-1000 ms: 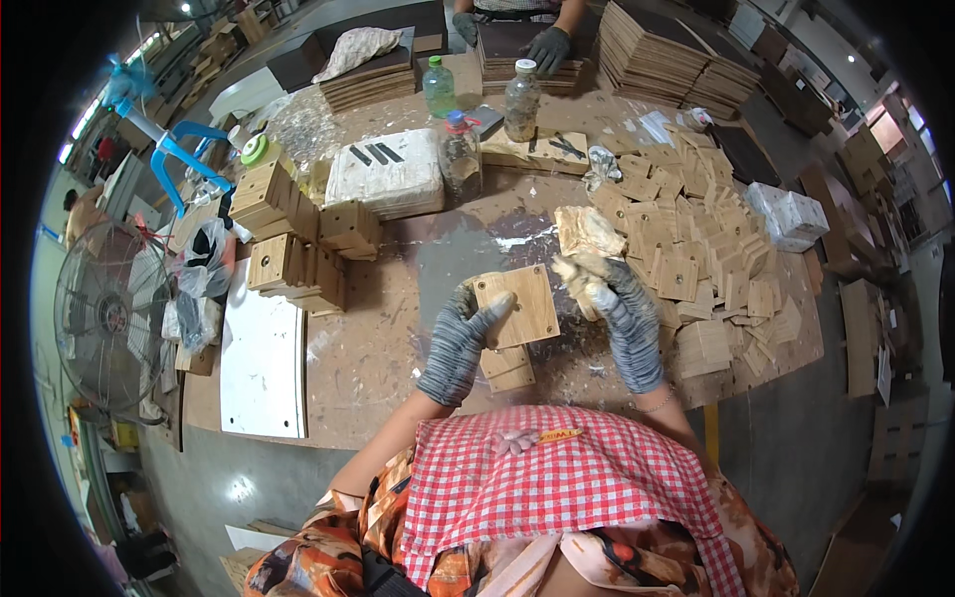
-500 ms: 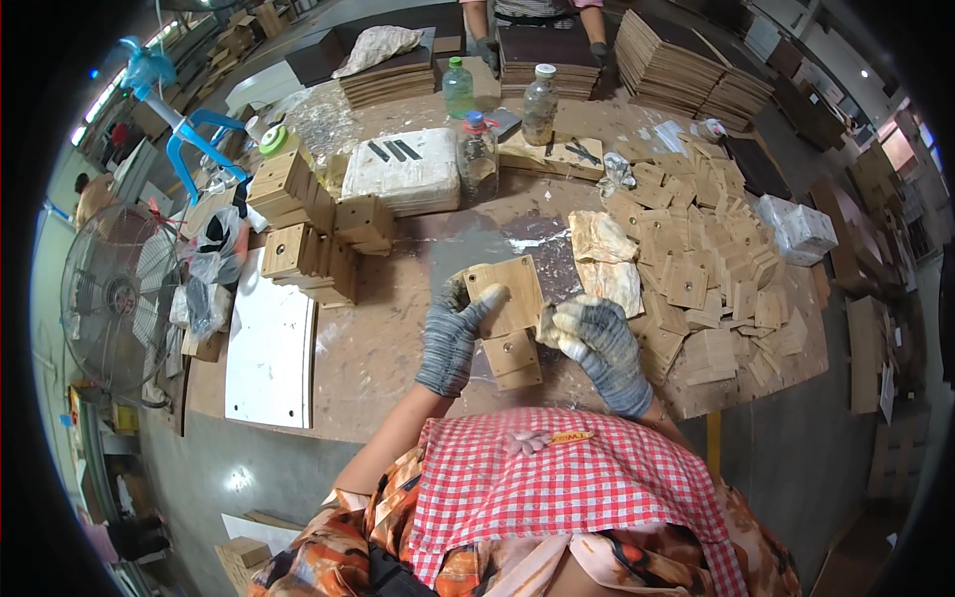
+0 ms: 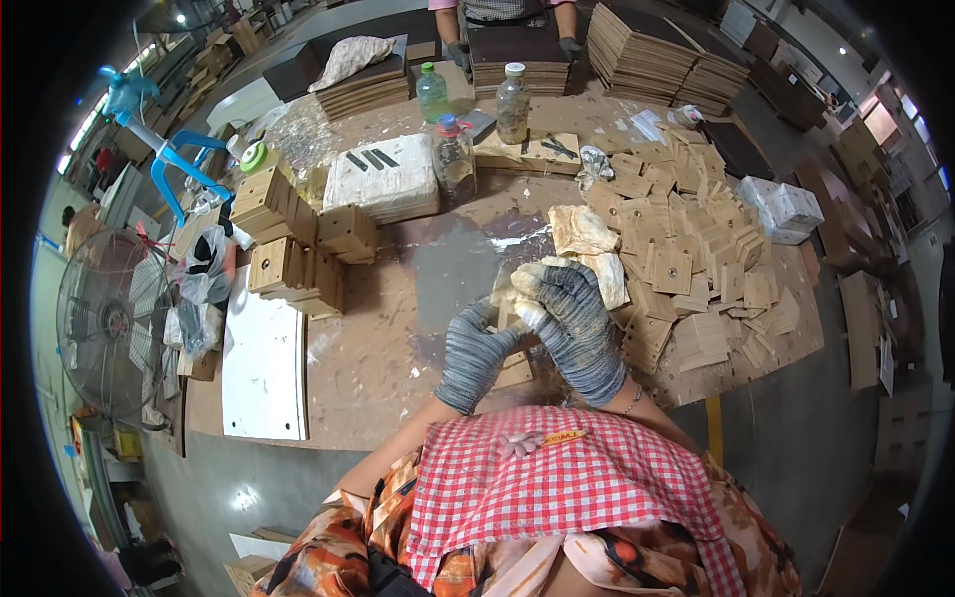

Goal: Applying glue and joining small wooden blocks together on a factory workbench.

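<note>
In front of my apron, both my hands, in grey knitted gloves, come together around a small flat wooden block (image 3: pixel 504 310). My left hand (image 3: pixel 472 350) grips the block from the near left, thumb across it. My right hand (image 3: pixel 572 323) is closed over its upper right side, its pale fingertips pinched together; what they pinch is too small to make out. Mostly hidden below them, another wooden block (image 3: pixel 514 372) lies on the table. Beyond my right hand is a crumpled, stained cream cloth (image 3: pixel 581 231).
A heap of drilled wooden blocks (image 3: pixel 686 254) covers the right side. Stacked blocks (image 3: pixel 284 267), a white panel (image 3: pixel 264 363) and a fan (image 3: pixel 116 320) are at left. A wrapped white package (image 3: pixel 383 179) and bottles (image 3: pixel 513 104) stand farther back; a person's gloved hands (image 3: pixel 458 55) work across the table.
My right hand has moved left and up onto the held block, which is now tilted and largely covered. The whole view has shifted slightly.
</note>
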`<state>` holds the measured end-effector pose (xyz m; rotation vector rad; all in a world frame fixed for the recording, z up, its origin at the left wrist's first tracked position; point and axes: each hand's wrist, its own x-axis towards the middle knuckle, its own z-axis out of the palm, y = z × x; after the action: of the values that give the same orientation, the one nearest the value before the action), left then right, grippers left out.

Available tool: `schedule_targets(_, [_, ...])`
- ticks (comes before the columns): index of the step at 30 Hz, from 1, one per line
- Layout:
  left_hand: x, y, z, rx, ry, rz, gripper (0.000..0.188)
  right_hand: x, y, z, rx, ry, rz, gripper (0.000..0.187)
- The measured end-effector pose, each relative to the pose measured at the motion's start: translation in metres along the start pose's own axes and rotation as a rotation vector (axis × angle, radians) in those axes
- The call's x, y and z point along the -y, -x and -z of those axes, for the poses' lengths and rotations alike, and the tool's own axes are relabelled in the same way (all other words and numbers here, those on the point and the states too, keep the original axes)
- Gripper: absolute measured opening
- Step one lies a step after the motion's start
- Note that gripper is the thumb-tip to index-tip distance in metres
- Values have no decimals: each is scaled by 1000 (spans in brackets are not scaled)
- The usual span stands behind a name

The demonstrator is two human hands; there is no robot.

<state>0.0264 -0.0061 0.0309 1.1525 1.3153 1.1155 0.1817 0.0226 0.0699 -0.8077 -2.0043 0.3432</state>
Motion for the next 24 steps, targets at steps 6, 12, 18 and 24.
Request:
schedule_targets(6, [-1, 4, -1, -23, 207, 18, 37, -27, 20, 8, 26, 67, -109, 26])
schedule_targets(12, [-2, -4, 13, 7, 288, 70, 41, -41, 25, 11, -72, -193, -414, 25])
schedule_targets(18, [13, -18, 13, 243, 1035, 351, 61, -23, 20, 9, -133, -419, -423, 26])
schedule_targets(24, [0, -13, 15, 288, 1184, 408, 61, -23, 26, 4, -82, -510, -516, 29])
